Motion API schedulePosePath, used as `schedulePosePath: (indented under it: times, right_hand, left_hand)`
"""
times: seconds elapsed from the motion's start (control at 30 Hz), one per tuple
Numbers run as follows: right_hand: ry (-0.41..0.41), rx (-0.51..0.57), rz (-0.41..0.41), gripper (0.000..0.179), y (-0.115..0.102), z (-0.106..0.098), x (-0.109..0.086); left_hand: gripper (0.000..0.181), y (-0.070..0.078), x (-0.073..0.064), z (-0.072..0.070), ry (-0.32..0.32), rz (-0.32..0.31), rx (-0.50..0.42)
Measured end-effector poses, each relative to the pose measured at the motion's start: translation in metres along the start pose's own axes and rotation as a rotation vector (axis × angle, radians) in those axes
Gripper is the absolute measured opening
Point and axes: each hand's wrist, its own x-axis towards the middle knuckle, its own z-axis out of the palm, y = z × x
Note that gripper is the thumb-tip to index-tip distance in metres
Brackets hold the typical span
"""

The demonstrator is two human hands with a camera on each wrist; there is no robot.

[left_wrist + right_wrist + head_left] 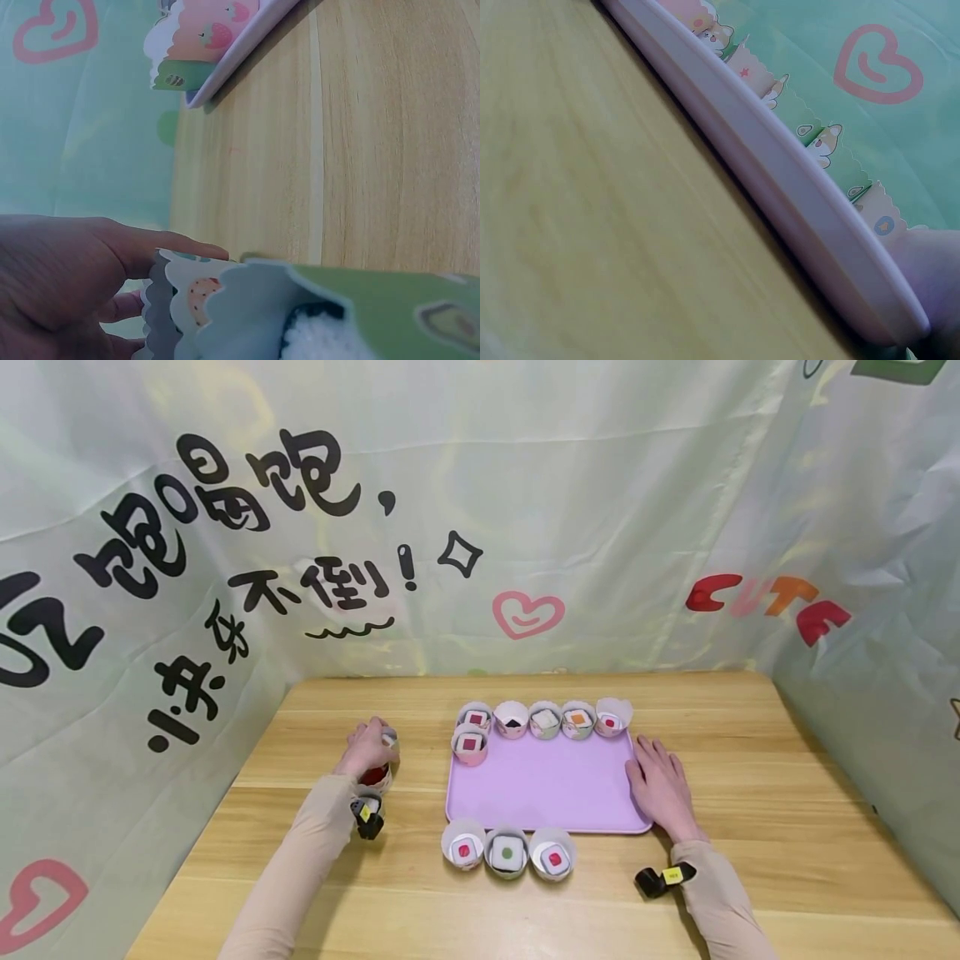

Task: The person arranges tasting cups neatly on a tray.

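Six scallop-rimmed cups, standing on a purple tray: five in a row along the far edge, one directly in front of the leftmost. Contents of the row, left to right: white piece with dark red square, dark piece, plain white piece, white piece with orange top, white piece with red patch. In the sixth: another piece with dark red square.

Three front cups, side by side on the wooden counter at the tray's near edge; white pieces inside, red-centred left and right, green-centred in the middle.

One left hand, partly closed, thumb and fingers curled round a pale cup with cookie print, left of the tray and apart from it; lifted or standing, cannot tell. Beside that, one green cup, avocado-printed, white grainy mass inside. Just nearer than the hand, dark red contents in a cup.

One right hand, palm down, fingers outstretched, resting at the tray's right edge, grasping nothing.

Two black wrist cameras, yellow-labelled. Two beige sleeves. One pale backdrop, bearing black characters and pink hearts.
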Motion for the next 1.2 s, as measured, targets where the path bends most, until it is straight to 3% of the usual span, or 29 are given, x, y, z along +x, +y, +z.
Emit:
schedulePosePath:
  times: [0.43, 0.7, 1.0, 1.2]
  right_hand:
    - [-0.001, 0.002, 0.001, 0.053, -0.001, -0.001, 0.0]
    - [0.02, 0.018, -0.01, 0.052, 0.0, 0.0, -0.001]
    - [0.007, 0.005, -0.009, 0.052, 0.0, 0.001, -0.001]
    - [0.025, 0.002, -0.015, 0.052, 0.001, 0.002, -0.001]
  left_hand:
    - [0.051, -0.001, -0.003, 0.001, 0.08, 0.052, -0.008]
    - [0.05, 0.002, -0.005, 0.0, 0.162, 0.119, 0.024]
    - [0.051, 0.01, -0.011, -0.001, 0.192, 0.146, 0.024]
    - [0.048, 0.024, -0.016, -0.001, 0.227, 0.194, 0.044]
